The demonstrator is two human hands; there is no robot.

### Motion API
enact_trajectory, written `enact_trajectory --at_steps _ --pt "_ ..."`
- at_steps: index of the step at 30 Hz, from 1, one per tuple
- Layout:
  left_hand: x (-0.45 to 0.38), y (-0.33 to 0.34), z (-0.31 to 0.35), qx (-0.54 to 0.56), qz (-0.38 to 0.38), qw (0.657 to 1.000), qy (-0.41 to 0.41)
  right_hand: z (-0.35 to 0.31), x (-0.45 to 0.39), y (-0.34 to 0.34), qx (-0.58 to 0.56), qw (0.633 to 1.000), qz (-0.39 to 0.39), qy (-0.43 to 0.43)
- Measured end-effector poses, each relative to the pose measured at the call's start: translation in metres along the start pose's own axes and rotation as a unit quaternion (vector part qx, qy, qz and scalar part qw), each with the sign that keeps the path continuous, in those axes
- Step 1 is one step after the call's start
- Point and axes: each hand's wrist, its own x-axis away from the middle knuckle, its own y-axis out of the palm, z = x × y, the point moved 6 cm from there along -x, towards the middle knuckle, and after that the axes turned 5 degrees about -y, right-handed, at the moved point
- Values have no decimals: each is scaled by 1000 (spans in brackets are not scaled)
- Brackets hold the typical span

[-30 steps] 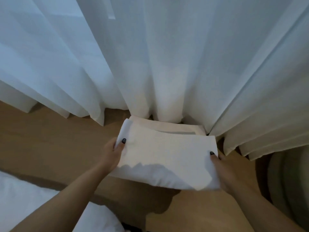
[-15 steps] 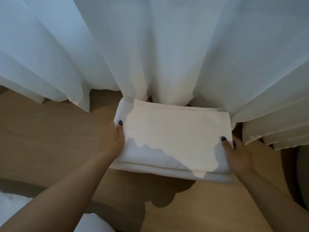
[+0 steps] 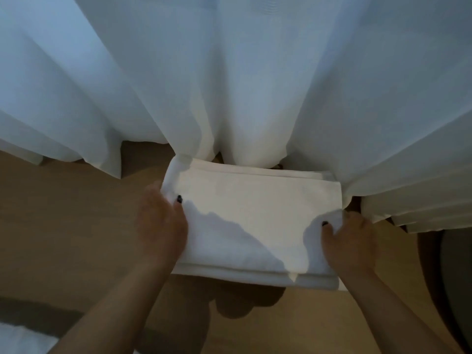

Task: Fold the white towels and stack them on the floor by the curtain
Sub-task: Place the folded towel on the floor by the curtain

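- In the centre of the frame I see the top towel (image 3: pixel 255 213), white and folded to a rectangle, lying on the stack of towels (image 3: pixel 252 275) on the wooden floor (image 3: pixel 63 226).
- The far edge of the stack touches the white curtain (image 3: pixel 229 85), which hangs over the whole upper part of the frame; its hem folds meet the towels at the back.
- My left hand (image 3: pixel 161 226) is at the left edge of the top towel, thumb on top of the cloth, and the other fingers go down the side; it looks to me as a grip on the towel edge.
- My right hand (image 3: pixel 350 241) is at the right edge, lower in the frame, thumb lying on the cloth and fingers curled around the corner.
- The two hands are well apart, one at each short end of the towel.
- In the lower left corner I see a piece of white fabric (image 3: pixel 23 338).
- At the right border there is a dark round object (image 3: pixel 457 277); I cannot tell what it is.
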Motion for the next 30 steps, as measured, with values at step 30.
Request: enact_trajectory --at_steps 30 --pt "18 76 13 -206 -175 897 349 -49 6 68 188 928 -96 -308"
